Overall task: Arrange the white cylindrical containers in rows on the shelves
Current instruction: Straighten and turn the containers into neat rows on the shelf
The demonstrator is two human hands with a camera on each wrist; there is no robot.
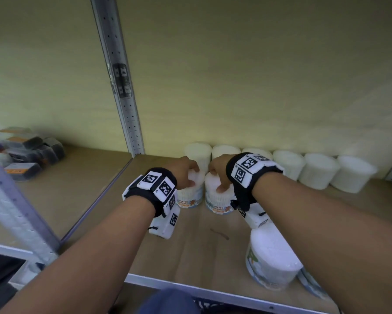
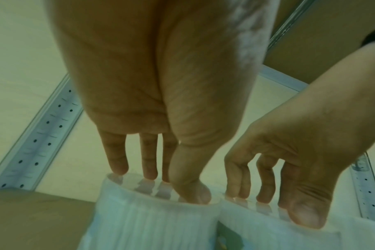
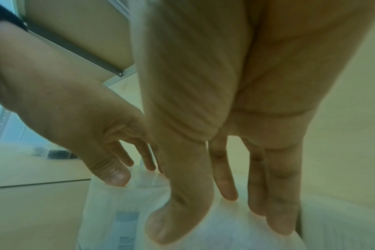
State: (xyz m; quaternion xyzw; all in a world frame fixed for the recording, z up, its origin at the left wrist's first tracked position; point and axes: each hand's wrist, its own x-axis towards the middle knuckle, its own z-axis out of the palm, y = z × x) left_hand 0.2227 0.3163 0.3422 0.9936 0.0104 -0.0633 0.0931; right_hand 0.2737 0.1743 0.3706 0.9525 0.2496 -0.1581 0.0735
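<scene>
Two white cylindrical cotton-bud containers stand side by side on the wooden shelf [image 1: 197, 245], just in front of a back row of several white containers [image 1: 319, 171]. My left hand [image 1: 186, 173] grips the top of the left container [image 1: 190, 198] from above, thumb on the near rim and fingers on the far side. My right hand [image 1: 217, 177] holds the right container [image 1: 217, 202] the same way. The left wrist view shows my left hand [image 2: 169, 184] on the left container [image 2: 152, 219]. The right wrist view shows my right hand [image 3: 216, 219] on the right container [image 3: 225, 236].
Another white container [image 1: 269, 257] stands near the shelf's front right, partly under my right forearm. A perforated metal upright [image 1: 122, 87] divides this bay from the left one, where dark packets [image 1: 29, 152] lie. The shelf's metal front edge [image 1: 213, 291] runs below my arms.
</scene>
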